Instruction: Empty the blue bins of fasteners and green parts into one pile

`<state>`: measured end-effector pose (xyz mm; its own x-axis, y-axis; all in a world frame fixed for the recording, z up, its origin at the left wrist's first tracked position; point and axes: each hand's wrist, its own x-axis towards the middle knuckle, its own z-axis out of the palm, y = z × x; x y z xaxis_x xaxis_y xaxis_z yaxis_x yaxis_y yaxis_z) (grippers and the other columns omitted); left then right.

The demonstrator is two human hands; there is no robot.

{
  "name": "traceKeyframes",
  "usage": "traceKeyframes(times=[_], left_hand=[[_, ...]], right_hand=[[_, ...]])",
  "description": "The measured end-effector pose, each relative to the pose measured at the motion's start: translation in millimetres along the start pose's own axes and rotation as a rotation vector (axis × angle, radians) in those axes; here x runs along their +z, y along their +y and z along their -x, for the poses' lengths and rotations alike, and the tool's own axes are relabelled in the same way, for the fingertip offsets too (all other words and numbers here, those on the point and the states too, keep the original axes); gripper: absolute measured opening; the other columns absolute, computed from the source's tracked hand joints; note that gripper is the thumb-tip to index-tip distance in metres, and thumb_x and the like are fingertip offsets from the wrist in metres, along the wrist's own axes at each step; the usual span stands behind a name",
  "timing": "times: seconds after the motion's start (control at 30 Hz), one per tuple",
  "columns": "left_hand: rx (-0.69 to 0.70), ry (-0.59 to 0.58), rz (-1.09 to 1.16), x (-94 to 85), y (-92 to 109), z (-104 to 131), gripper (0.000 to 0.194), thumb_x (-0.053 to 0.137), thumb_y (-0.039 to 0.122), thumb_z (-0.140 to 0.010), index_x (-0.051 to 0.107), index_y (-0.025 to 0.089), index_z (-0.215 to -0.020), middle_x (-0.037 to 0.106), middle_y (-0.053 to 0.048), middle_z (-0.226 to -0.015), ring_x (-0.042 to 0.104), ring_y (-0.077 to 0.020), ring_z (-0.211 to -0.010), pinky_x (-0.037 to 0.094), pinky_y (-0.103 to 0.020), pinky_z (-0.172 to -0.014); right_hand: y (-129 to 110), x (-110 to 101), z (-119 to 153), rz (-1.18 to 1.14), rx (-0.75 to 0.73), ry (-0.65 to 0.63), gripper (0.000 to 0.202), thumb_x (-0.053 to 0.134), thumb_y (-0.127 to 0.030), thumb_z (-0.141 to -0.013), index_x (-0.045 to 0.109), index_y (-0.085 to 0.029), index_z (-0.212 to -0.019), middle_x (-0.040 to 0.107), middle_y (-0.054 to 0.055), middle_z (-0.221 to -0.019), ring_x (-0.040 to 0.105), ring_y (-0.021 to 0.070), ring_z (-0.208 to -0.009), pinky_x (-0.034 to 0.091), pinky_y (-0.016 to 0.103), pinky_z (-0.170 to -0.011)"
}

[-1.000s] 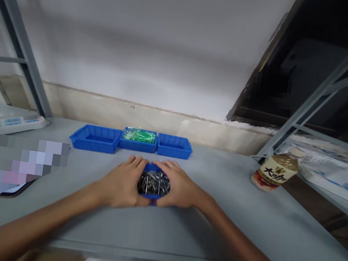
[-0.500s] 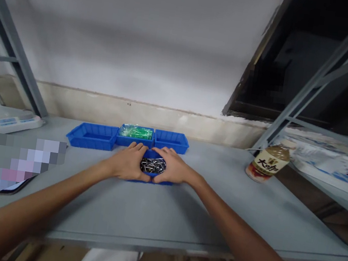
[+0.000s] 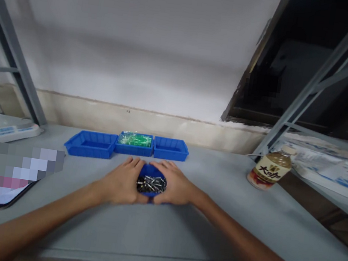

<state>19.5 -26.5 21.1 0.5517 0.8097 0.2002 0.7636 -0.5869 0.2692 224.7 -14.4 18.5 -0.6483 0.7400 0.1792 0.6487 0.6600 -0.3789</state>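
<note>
Between my two hands is a blue plastic bin holding many small shiny metal pieces that look like screws or rivets. My left hand grips its left side, fingers over the far edge and thumb at the near edge. On the opposite side my right hand holds it the same way. Much of the bin is covered by my hands. Just beyond it stand a left blue bin, a middle blue bin with a clear-wrapped green packet in it, and a right blue bin.
The grey tabletop runs up to the wall. A partly blurred-out phone lies at the left, near a white power strip. To the right stands a labelled drink bottle, beside a metal frame post.
Both hands and the bin of metal pieces have come nearer to me, away from the back bins. The view has also tilted up slightly.
</note>
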Motion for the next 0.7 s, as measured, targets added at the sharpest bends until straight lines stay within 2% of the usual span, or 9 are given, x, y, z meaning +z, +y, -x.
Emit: traceKeyframes(times=[0.13,0.23,0.4,0.57,0.7], left_hand=[[0.004,-0.016,-0.046,-0.6,-2,-3,0.074,0.07,0.059,-0.059,0.055,0.012,-0.115,0.058,-0.014,-0.111,0.052,-0.035,-0.106,0.039,-0.049,-0.099],[0.038,0.01,0.028,-1.6,1,1,0.077,0.069,0.061,-0.06,0.053,0.014,-0.119,0.057,-0.012,-0.11,0.051,-0.0327,-0.106,0.04,-0.047,-0.098],[-0.024,-0.028,0.038,-3.6,8,5,0.079,0.071,0.057,-0.059,0.053,0.009,-0.121,0.056,-0.015,-0.114,0.05,-0.0342,-0.109,0.036,-0.05,-0.102],[0.033,0.032,0.097,-0.5,14,17,0.073,0.069,0.056,-0.062,0.053,0.014,-0.119,0.057,-0.012,-0.114,0.05,-0.0324,-0.105,0.041,-0.048,-0.096],[0.006,0.037,0.088,1.6,11,13,0.072,0.069,0.059,-0.061,0.054,0.014,-0.116,0.057,-0.013,-0.111,0.05,-0.0333,-0.105,0.042,-0.049,-0.094]], right_hand=[[0,0,1,0.057,0.092,0.03,0.098,0.08,-0.042,-0.054,0.042,-0.017,-0.141,0.052,0.014,-0.124,0.046,0.033,-0.113,0.035,0.05,-0.101],[-5,-1,7,-0.002,0.035,0.007,0.104,0.081,-0.044,-0.051,0.04,-0.014,-0.142,0.051,0.014,-0.126,0.045,0.0309,-0.114,0.037,0.046,-0.102],[-5,-2,11,0.005,0.104,-0.02,0.104,0.079,-0.043,-0.054,0.038,-0.013,-0.144,0.046,0.016,-0.133,0.041,0.0327,-0.121,0.031,0.048,-0.107],[-7,0,20,-0.083,-0.016,0.024,0.106,0.082,-0.042,-0.048,0.04,-0.018,-0.143,0.052,0.012,-0.124,0.046,0.0305,-0.113,0.038,0.046,-0.101],[-3,-1,18,-0.078,0.033,0.033,0.1,0.082,-0.042,-0.052,0.043,-0.018,-0.141,0.048,0.014,-0.132,0.043,0.0326,-0.119,0.033,0.05,-0.105]])
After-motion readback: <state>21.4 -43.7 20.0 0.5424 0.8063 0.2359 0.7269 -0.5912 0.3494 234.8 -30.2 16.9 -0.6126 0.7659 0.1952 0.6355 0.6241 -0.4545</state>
